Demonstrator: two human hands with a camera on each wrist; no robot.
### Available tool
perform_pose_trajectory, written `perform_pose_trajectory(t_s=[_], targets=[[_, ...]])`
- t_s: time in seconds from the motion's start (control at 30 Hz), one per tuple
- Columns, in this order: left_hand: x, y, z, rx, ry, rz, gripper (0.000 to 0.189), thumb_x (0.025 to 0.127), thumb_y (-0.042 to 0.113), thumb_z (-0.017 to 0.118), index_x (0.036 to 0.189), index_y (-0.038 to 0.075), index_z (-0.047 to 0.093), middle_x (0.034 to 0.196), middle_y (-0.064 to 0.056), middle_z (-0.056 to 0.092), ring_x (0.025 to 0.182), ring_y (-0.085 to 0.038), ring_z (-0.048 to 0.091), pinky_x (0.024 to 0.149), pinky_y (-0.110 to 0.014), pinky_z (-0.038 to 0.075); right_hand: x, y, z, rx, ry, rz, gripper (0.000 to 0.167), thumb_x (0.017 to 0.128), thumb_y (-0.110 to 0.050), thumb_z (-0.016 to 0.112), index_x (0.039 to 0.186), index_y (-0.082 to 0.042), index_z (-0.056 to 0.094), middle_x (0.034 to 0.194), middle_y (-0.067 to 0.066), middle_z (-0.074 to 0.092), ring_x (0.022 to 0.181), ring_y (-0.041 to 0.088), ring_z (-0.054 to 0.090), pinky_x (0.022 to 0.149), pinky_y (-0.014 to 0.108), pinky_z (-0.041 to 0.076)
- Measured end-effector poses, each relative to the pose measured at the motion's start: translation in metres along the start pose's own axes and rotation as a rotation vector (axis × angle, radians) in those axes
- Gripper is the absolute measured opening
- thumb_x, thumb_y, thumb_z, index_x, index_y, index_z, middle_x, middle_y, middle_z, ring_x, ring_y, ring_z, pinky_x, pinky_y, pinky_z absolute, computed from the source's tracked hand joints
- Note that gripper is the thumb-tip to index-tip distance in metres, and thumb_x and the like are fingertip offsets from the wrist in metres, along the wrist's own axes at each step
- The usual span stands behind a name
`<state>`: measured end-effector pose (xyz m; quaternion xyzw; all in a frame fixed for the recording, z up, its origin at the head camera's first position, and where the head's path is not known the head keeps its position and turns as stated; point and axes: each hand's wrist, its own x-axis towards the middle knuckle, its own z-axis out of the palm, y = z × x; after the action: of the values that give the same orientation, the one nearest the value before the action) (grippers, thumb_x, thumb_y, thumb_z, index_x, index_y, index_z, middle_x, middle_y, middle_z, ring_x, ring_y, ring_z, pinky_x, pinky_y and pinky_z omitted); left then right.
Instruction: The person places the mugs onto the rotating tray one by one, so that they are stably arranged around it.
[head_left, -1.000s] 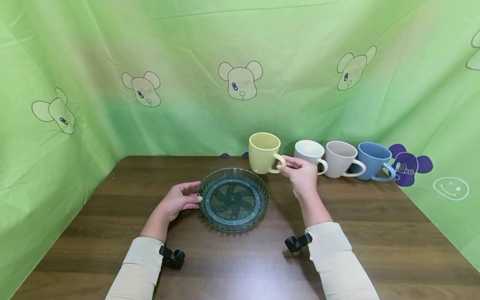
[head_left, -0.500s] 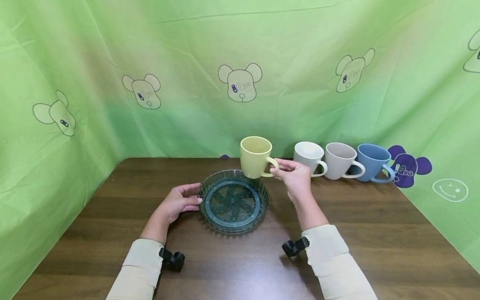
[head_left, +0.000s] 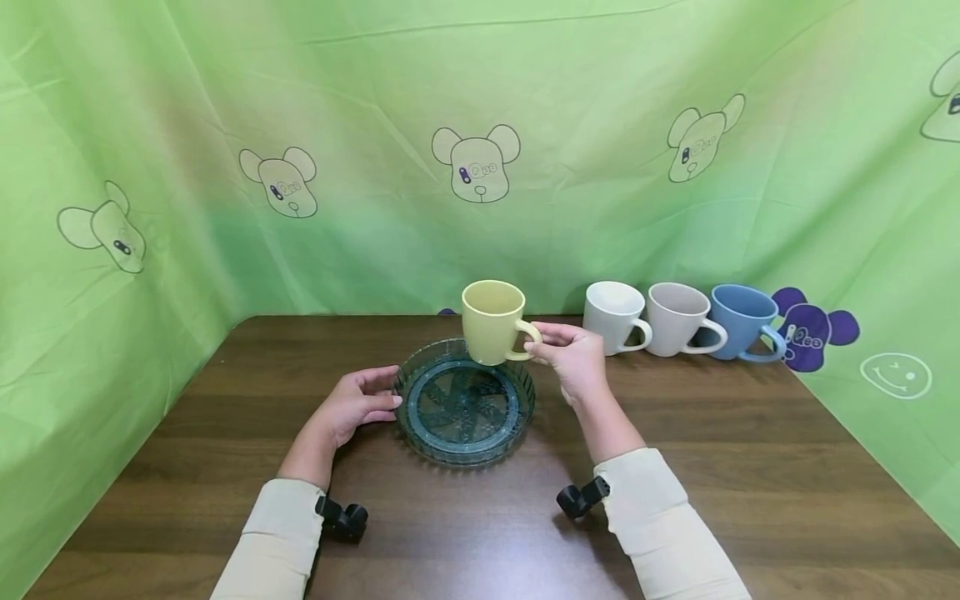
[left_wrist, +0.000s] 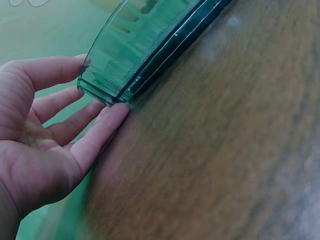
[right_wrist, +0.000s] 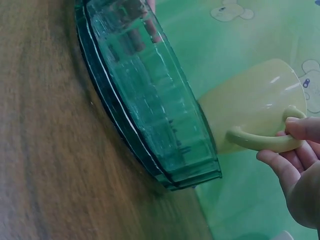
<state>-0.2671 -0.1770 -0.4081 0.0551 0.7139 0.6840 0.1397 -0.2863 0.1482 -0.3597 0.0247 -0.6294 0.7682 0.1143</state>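
A yellow mug [head_left: 492,323] is upright over the far side of a round, see-through teal tray [head_left: 467,454] with a ribbed upright wall. My right hand [head_left: 573,358] pinches the mug's handle between thumb and fingers. In the right wrist view the mug's base [right_wrist: 215,135] overlaps the tray's rim, and the grip on the handle [right_wrist: 265,142] shows from the side. My left hand [head_left: 358,406] is at the tray's left side, fingertips touching its outer wall. Its fingers [left_wrist: 95,135] are fairly straight in the left wrist view, one down by the tray's base.
A white mug [head_left: 611,312], a light grey mug [head_left: 675,317] and a blue mug [head_left: 738,321] stand in a row at the back right, handles to the right. Behind the brown wooden table [head_left: 465,533] hangs a green cloth [head_left: 360,250] with printed bear heads.
My right hand has moved the yellow mug leftward and slightly down, from beside the tray's far right to over its far side. The left hand stays at the tray's wall.
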Motion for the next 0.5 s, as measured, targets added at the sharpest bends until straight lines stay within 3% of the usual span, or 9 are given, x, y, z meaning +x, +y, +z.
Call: perform_pose_trajectory(t_s=[0.5], targets=[[0.002, -0.005, -0.001, -0.029, -0.001, 0.006, 0.062, 0.089, -0.006, 0.062, 0.146, -0.004, 0.037, 0.148, -0.027, 0.035, 0.106, -0.020, 0.058, 0.084, -0.032, 0.057, -0.002, 0.014, 0.006, -0.085, -0.014, 0.068, 0.038, 0.076, 0.019, 0.069, 0.113, 0.019, 0.061, 0.079, 0.008, 0.071, 0.071, 0.011, 0.069, 0.064, 0.021, 0.059]])
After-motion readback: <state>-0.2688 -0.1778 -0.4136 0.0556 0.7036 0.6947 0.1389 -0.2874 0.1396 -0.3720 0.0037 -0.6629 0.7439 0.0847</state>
